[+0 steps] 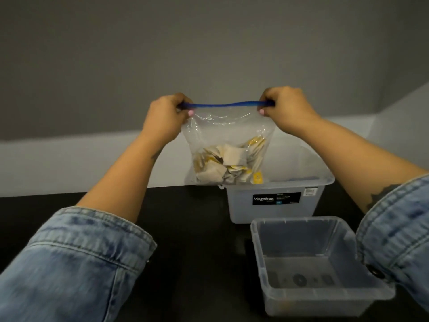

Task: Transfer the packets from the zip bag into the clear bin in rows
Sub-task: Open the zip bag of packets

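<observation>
I hold the zip bag (228, 135) in the air, my left hand (166, 117) and right hand (286, 108) each pinching one end of its blue seal (227, 104) — not yet opened, I judge. The packets (228, 165) lie at its bottom. Next I must pull the seal apart — the clear bin (260, 249) waits near, on the right.

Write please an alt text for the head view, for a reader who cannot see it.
Two hands, left hand and right hand, hold up a zip bag of packets by its blue seal, above a black table. An empty clear bin stands near right; a larger bin behind.
</observation>
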The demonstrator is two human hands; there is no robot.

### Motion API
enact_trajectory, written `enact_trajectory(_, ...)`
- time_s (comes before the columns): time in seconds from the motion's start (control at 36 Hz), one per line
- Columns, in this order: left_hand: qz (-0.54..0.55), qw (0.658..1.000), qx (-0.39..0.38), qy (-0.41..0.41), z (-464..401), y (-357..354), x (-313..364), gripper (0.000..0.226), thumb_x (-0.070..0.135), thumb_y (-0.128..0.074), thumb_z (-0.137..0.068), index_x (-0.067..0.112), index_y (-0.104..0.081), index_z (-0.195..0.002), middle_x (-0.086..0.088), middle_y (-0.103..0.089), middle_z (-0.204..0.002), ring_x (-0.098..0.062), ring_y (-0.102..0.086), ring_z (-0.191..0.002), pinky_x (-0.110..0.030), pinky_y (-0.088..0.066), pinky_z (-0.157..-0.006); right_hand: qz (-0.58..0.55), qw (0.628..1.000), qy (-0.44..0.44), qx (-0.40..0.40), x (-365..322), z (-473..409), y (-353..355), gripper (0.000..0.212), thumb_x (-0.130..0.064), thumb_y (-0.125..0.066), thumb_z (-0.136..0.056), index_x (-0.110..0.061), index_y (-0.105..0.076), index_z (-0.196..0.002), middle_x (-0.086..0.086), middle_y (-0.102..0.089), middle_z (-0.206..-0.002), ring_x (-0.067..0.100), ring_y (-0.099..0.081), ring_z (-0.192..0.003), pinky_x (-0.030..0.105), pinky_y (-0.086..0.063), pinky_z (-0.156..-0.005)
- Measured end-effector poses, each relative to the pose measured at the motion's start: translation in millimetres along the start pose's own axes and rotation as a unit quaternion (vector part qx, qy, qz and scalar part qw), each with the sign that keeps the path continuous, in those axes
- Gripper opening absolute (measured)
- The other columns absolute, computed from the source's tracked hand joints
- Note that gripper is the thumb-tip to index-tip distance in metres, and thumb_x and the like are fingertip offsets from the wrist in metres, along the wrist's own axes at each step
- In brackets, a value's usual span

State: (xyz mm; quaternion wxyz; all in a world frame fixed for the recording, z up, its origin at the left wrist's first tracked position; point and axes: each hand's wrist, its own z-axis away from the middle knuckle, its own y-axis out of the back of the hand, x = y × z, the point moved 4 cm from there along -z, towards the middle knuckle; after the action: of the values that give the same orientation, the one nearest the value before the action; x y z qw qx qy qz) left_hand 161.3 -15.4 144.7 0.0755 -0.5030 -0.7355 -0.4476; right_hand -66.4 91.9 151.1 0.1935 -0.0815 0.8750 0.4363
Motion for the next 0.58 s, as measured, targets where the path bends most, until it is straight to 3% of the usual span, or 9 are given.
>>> enact_trajectory(0.11,-0.001,1.000,-0.019,0.023,32,21,-20,0.010,0.015,-0.061,-0.090,0.016,-0.063,-0.099,-0.003,-0.063,-0.090,-0.015,-0.062,-0.077,-0.027,-0.054,-0.063,-0.011,0.999,0.004,-0.033,-25,21,-21,0.008,-0.014,-0.064,-0.088,-0.014,-0.067,-0.095,0.004,-0.056,-0.084,0.020,-0.050,-0.079,0.024,-0.033,-0.069)
enact_trajectory(0.25,-0.006,0.996,-0.054,0.070,76,27,-60,0.008,0.015,-0.060,-0.090,0.020,-0.060,-0.096,0.000,-0.060,-0.090,-0.006,-0.058,-0.072,-0.020,-0.048,-0.059,-0.014,0.995,0.012,-0.095,-44,57,-60,0.005,-0.014,-0.064,-0.087,-0.016,-0.067,-0.092,0.001,-0.056,-0.079,0.019,-0.051,-0.078,0.026,-0.035,-0.068)
enact_trajectory(0.44,-0.004,0.977,-0.134,0.163,135,10,-102,0.006,0.015,-0.061,-0.089,0.021,-0.062,-0.090,0.003,-0.062,-0.085,-0.015,-0.061,-0.079,-0.032,-0.055,-0.072,-0.016,0.981,-0.009,-0.193,-39,112,-119,0.009,-0.016,-0.062,-0.089,-0.022,-0.057,-0.086,-0.010,-0.049,-0.069,0.011,-0.047,-0.069,0.022,-0.031,-0.058)
enact_trajectory(0.58,-0.024,0.959,-0.187,0.213,167,-7,-122,0.008,0.018,-0.063,-0.087,0.026,-0.060,-0.089,0.004,-0.063,-0.089,-0.011,-0.062,-0.080,-0.028,-0.054,-0.072,-0.023,0.969,-0.056,-0.239,-28,139,-148,0.006,-0.017,-0.064,-0.089,-0.019,-0.064,-0.094,-0.002,-0.057,-0.083,0.015,-0.054,-0.081,0.027,-0.039,-0.070)
